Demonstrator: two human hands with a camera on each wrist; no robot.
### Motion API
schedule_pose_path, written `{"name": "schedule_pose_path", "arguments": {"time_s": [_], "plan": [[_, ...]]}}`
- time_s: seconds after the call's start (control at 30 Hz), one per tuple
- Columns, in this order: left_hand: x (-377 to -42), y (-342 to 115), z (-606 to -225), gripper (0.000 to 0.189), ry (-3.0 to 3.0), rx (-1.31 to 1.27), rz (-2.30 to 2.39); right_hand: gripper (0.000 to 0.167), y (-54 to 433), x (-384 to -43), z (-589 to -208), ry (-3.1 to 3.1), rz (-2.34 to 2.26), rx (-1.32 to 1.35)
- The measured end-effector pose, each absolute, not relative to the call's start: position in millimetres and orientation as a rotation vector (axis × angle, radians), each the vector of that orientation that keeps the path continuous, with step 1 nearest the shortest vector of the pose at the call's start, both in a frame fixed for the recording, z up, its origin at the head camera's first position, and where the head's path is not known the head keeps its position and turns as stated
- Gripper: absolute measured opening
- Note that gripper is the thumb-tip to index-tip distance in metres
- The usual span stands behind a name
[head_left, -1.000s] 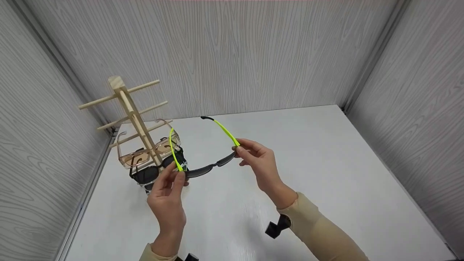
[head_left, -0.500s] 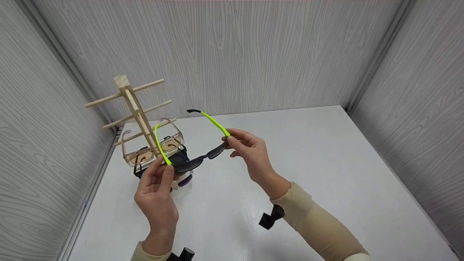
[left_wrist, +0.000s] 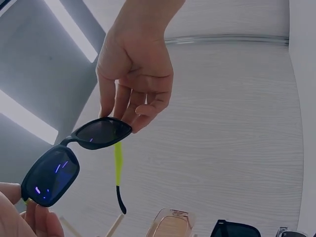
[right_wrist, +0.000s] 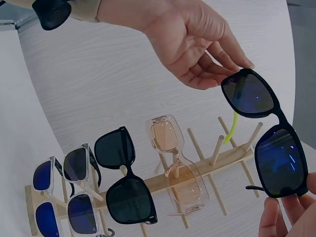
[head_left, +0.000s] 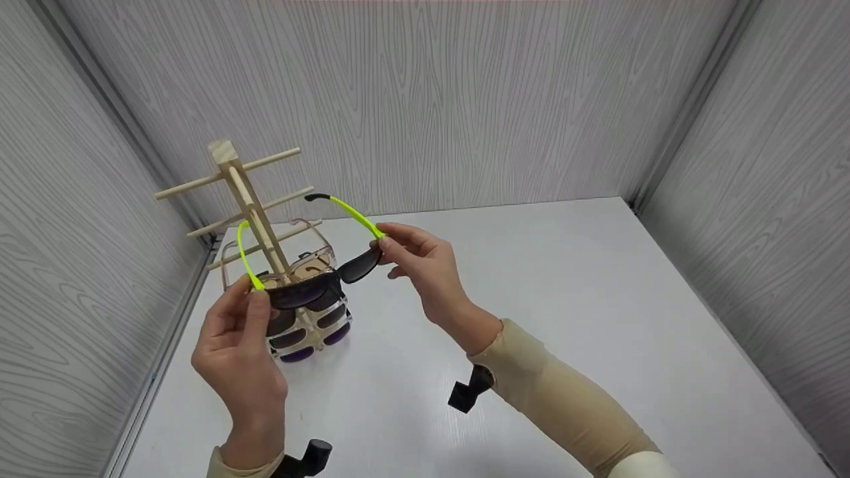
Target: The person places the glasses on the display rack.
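Observation:
My left hand [head_left: 239, 342] and right hand [head_left: 428, 272] pinch one pair of sunglasses [head_left: 302, 292] near its two hinges. The frame is black with dark lenses, and the neon-yellow temples are unfolded, pointing away from me. A black tip ends the right temple. In the head view the glasses overlap a wooden display rack [head_left: 249, 207] at the left. Peach-tinted glasses [right_wrist: 182, 181] and black sunglasses [right_wrist: 129, 197] hang on the rack, with clear-framed pairs [right_wrist: 82, 212] below them. Bare pegs [head_left: 272, 158] show higher up the post.
The rack stands on a white tabletop [head_left: 564, 299], close to the left wall [head_left: 66, 265]. Grey wood-grain panels rise at the back [head_left: 431, 99] and on the right [head_left: 764, 166]. A black wrist camera [head_left: 465, 395] hangs below the right sleeve.
Both hands have carried the sunglasses to the left and slightly up, so the lenses now overlap the rack. The pairs hanging low on the rack have come into view.

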State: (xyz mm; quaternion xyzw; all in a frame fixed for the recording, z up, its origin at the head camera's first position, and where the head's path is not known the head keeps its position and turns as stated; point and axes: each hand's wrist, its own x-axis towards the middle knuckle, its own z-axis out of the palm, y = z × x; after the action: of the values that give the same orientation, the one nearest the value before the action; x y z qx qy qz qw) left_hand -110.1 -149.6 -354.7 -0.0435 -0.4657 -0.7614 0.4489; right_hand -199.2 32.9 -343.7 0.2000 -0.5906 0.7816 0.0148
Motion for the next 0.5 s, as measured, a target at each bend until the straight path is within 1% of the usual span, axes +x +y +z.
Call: {"name": "schedule_pose_path", "arguments": {"time_s": [0.23,0.5], "plan": [[-117,-159,-351,0.027,-1.108,-0.076,-1.892,0.027,18,-207,-332,-1.89,2.433,0.571],[-133,-174,-350,0.031,-1.007,-0.049,-1.999,0.025,0,-218,-323,-1.903,2.441,0.506]]}}
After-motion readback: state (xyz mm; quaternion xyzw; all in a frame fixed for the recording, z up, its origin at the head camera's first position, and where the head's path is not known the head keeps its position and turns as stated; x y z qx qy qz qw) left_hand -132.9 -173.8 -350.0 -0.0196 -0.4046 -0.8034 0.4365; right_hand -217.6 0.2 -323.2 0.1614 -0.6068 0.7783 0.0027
